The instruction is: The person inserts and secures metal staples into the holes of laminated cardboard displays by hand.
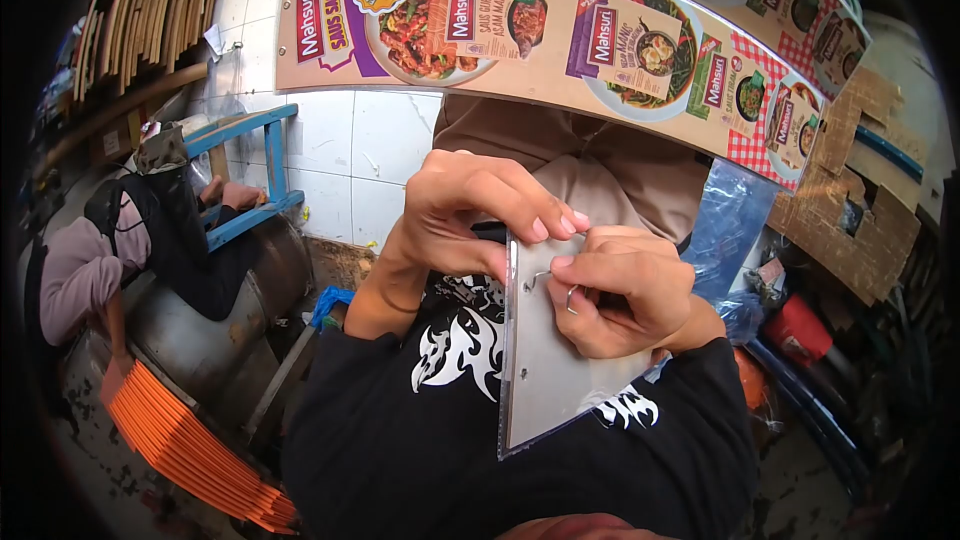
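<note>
My left hand (470, 208) grips the upper edge of a grey board (560, 370) covered in clear plastic, thumb at its left edge and fingers over the top. Two small holes show along the board's left side. In my right hand (635, 290) a bent metal wire hook (571, 300) is pinched between thumb and fingers, one end reaching toward the upper hole. Whether the wire passes through that hole I cannot tell. Beyond my hands, a long printed Mahsuri sauce panel (545, 80) lies across my legs.
At left another person (80, 270) sits by a blue frame (272, 155) and a metal drum (200, 340), one hand at a stack of orange sheets (190, 440). Wooden sticks (140, 15) lie upper left. Cardboard (850, 220) and a red object (800, 328) are at right.
</note>
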The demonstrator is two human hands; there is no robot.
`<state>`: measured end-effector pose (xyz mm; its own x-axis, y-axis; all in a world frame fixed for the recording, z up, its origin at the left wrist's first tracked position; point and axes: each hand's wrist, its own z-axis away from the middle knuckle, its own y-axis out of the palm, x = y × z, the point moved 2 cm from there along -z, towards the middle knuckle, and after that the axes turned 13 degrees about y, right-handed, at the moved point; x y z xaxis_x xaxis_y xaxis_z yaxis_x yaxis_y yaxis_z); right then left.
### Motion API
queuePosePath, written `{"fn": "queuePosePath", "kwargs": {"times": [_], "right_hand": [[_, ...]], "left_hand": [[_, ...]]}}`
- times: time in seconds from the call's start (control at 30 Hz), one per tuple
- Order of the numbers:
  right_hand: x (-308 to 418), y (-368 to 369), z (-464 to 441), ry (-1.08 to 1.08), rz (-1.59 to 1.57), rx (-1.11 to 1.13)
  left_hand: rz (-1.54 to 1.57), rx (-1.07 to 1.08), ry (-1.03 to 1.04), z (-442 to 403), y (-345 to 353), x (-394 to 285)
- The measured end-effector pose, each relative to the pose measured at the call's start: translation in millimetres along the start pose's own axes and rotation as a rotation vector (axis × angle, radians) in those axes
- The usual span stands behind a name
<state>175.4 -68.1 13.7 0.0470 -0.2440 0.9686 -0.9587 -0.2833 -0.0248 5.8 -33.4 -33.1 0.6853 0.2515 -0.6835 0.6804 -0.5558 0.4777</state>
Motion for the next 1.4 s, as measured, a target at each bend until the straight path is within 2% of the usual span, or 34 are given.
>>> {"fn": "queuePosePath", "kwargs": {"times": [0.5,0.57,1.4], "right_hand": [[6.0,-0.1,0.2,0.067,0.055,-0.016],[5.9,0.2,-0.2,0.065,0.048,-0.005],[6.7,3.6,0.7,0.047,0.075,-0.037]], "left_hand": [[0.004,0.068,0.011,-1.1,0.6,-2.0],[-0.003,0.014,-0.002,2.3,1.3,-0.8],[-0.043,0.028,-0.01,1.7,2.6,-3.2]]}}
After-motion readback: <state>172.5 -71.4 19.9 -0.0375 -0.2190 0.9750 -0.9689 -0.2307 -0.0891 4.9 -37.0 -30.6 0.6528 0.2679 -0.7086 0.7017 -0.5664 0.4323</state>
